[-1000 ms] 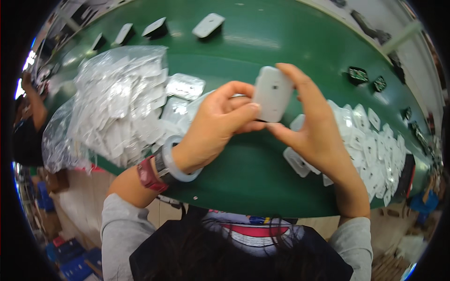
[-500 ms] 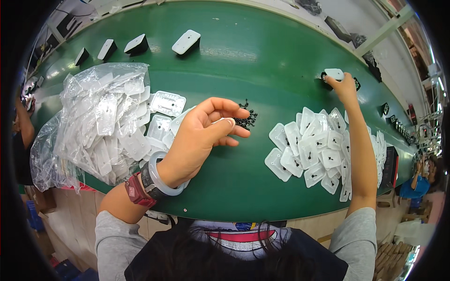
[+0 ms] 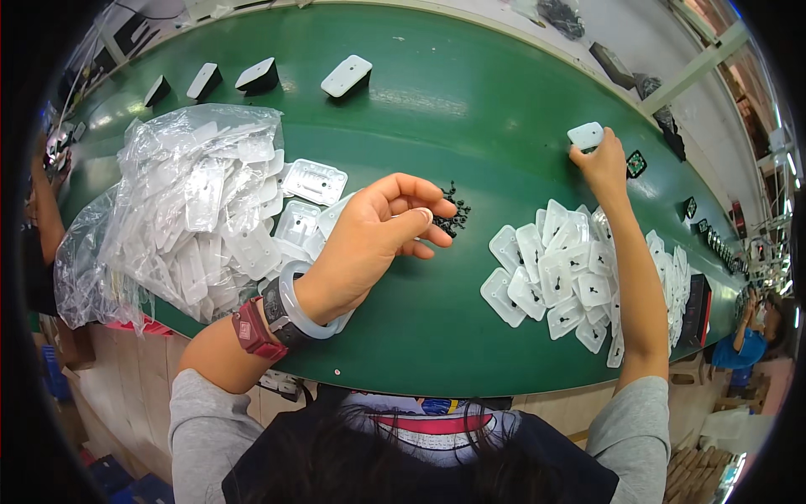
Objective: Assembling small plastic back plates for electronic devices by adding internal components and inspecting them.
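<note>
My right hand (image 3: 603,168) is closed around a small device with a white rounded-rectangle cover (image 3: 585,134), held over the far right of the green table (image 3: 437,344). Just right of those fingers lies a black-framed circuit board (image 3: 637,164). Near the middle, my left hand (image 3: 390,220) is curled, its thumb pressed toward the fingers; whatever it may hold is hidden. Small black parts (image 3: 453,210) lie in a pile just beyond its fingertips. Below my right hand, translucent white plastic covers (image 3: 554,277) are heaped, several with a black part on them.
A clear plastic bag (image 3: 197,210) full of white covers stands at the left, with loose covers (image 3: 315,181) beside it. White-topped black units (image 3: 346,77) stand in a row along the far side. More boards (image 3: 690,207) and a black box (image 3: 695,311) are at the right.
My right hand has moved slightly left with the device, whose white cover is now tilted up. The circuit board beside it shows more fully. My left hand keeps its curled pose.
</note>
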The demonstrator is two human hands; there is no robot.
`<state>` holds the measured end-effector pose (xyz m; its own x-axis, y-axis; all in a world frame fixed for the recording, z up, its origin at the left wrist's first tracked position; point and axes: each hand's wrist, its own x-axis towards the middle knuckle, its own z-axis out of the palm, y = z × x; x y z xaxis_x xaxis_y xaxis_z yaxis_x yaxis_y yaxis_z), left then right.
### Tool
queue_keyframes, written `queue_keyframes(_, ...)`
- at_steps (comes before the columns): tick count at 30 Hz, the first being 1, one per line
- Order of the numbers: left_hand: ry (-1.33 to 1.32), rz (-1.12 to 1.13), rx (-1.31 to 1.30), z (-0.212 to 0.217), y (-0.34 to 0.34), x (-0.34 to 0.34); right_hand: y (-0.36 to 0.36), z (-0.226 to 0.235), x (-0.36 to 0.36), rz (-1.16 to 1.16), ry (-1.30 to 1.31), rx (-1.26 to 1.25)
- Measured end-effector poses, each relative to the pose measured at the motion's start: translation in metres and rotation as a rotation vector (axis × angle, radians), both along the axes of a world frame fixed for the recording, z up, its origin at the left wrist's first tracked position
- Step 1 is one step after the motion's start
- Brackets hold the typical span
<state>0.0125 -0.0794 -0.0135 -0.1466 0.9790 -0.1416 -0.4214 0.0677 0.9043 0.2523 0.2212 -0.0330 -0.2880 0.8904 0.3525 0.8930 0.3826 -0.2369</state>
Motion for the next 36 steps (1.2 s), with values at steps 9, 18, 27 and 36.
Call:
queue_keyframes(9, -0.101, 0.003, 0.020, 0.001, -0.001, 0.002, -0.196, 0.058, -0.072, 0.786, 0.324, -0.069)
queue_keyframes(18, -0.180, -0.191, 0.195, 0.000, 0.003, 0.000, -0.208, 0.045, -0.091, 0.983, 0.398, -0.064)
queue_keyframes(27, -0.004, -0.105, 0.261, -0.011, 0.005, -0.002, -0.204, 0.047, -0.084, 0.860, 0.364, -0.197)
queue_keyframes(36, -0.069, -0.116, 0.225, -0.007, 0.003, 0.003, -0.209, 0.042, -0.087, 0.887, 0.376, -0.235)
